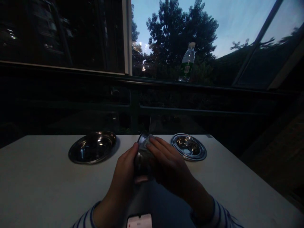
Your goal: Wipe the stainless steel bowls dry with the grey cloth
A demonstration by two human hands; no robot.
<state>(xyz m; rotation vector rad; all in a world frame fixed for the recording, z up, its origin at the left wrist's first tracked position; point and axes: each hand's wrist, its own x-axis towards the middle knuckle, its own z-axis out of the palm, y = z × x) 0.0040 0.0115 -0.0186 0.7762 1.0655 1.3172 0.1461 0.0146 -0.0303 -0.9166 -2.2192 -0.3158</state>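
Observation:
A shiny, dark, cup-like container (pixel 142 160) is held between both my hands above the middle of the white table (pixel 40 180). Its kind is hard to make out in the dim light. Around its left side my left hand (pixel 123 174) is closed, the thumb lying along it. My right hand (pixel 172 167) grips it from the right, with its fingers laid over the upper part. The upper end shows a round rim and tilts away from me; much of the body is hidden by my fingers.
An oval steel dish (pixel 92 148) lies at the left back, and a round steel dish (pixel 188 147) at the right back. A phone (pixel 139 221) lies at the near edge. Beyond the table, a bottle with a green label (pixel 187 66) stands on the window ledge.

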